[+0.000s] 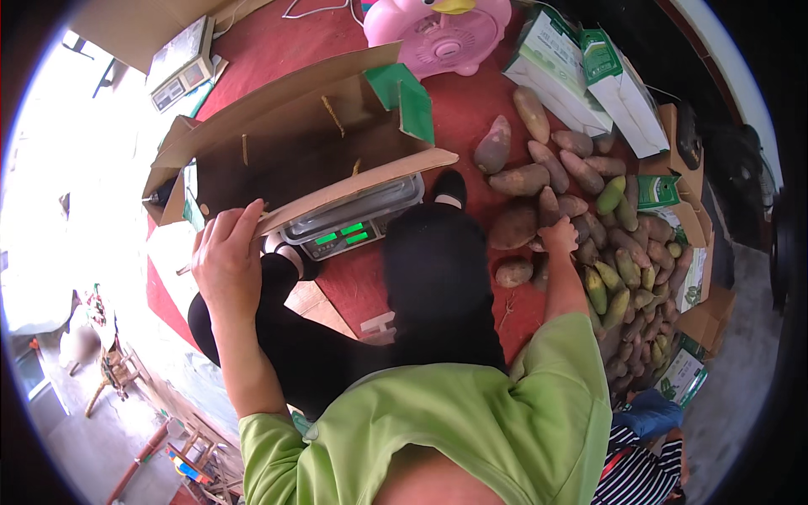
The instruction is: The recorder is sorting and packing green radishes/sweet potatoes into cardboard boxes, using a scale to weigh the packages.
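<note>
My left hand (pixel 227 257) is closed on the near flap edge of an open cardboard box (pixel 286 93), which has rope loops inside and a green corner. The box sits on a digital scale (pixel 341 240) with lit green displays, between my feet. To my right, my right hand (pixel 559 236) reaches into a pile of sweet potatoes (pixel 627 244). Its fingers are curled around one at the pile's near left side, mostly hidden by the hand. A large brown sweet potato (pixel 513 225) lies just left of those fingers. Several in the pile are greenish.
A pink animal-shaped fan (pixel 438 38) stands beyond the box on the red floor covering (pixel 286 38). White and green cartons (pixel 560 71) stand at the far right. Another scale (pixel 181 63) is at the far left. Someone in a striped shirt (pixel 640 467) is at the lower right.
</note>
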The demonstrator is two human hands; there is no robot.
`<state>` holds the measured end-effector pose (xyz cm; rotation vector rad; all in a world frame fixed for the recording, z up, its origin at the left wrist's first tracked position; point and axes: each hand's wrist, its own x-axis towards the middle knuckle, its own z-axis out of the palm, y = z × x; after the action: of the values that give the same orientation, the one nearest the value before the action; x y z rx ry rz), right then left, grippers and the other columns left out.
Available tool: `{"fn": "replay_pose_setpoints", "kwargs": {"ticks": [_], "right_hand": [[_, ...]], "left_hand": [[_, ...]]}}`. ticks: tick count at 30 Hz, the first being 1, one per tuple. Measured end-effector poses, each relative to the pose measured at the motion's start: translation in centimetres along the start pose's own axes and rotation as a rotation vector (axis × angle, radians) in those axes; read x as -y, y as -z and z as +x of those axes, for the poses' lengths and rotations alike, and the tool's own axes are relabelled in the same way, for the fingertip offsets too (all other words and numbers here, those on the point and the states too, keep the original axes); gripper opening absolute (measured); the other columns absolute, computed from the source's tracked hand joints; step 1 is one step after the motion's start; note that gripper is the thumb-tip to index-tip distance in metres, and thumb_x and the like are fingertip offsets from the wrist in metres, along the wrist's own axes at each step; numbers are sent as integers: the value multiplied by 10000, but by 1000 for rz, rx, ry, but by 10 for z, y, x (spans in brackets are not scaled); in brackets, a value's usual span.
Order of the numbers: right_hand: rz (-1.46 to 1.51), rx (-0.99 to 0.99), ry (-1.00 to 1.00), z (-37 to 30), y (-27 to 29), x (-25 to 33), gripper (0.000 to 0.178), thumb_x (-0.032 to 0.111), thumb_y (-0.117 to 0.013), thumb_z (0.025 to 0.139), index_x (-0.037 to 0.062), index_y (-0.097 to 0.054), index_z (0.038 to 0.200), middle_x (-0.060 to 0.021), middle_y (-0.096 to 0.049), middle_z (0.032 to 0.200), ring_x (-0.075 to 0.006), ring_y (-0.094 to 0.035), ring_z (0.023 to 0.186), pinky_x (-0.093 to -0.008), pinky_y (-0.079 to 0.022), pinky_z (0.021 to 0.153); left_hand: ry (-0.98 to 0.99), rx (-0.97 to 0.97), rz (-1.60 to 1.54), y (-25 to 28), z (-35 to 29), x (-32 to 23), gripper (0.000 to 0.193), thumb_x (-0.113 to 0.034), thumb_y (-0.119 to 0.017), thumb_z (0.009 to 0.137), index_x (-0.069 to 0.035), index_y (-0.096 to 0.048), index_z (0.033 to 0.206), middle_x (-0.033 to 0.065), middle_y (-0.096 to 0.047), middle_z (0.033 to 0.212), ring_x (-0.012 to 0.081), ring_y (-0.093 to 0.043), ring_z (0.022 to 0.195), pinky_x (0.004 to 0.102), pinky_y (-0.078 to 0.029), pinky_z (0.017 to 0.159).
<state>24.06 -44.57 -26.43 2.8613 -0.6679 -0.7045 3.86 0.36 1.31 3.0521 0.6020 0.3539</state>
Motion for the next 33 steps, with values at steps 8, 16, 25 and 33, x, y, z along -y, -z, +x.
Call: {"fn": "replay_pose_setpoints", "kwargs": {"ticks": [8, 16, 25, 33], "right_hand": [[677, 183, 384, 6, 15, -13, 695, 206, -800, 598, -20, -505, 1186, -166, -595, 1131, -273, -568, 1056, -355, -439, 907], [1037, 260, 1018, -100, 184, 70, 724, 105, -738, 662, -31, -426, 1300, -113, -546, 1179, -207, -526, 1080, -336, -415, 934], [610, -180, 1824, -243, 305, 184, 659, 201, -781, 575, 20, -544, 1163, -161, -613, 1063, -257, -600, 979, -333, -479, 826], [-442, 149, 1677, -272, 229, 314, 761, 243, -818, 492, 42, -566, 1182, -161, -634, 1078, -318, -585, 1038, -403, -471, 849]], "left_hand": [[-60, -9, -61, 0, 3, 7, 84, -82, -626, 758, -107, -662, 829, 29, -574, 771, 228, -573, 779, 360, -458, 719], [-92, -35, -31, -5, -1, 11, 123, -84, -580, 722, -133, -665, 795, 19, -540, 739, 207, -572, 794, 344, -454, 718], [-112, -14, -9, -4, -3, 13, 121, -105, -576, 724, -141, -668, 793, 20, -533, 739, 200, -570, 796, 339, -453, 705], [-133, -3, -14, -7, -3, 17, 86, -132, -579, 746, -137, -659, 778, 27, -530, 741, 212, -566, 787, 350, -443, 668]]}}
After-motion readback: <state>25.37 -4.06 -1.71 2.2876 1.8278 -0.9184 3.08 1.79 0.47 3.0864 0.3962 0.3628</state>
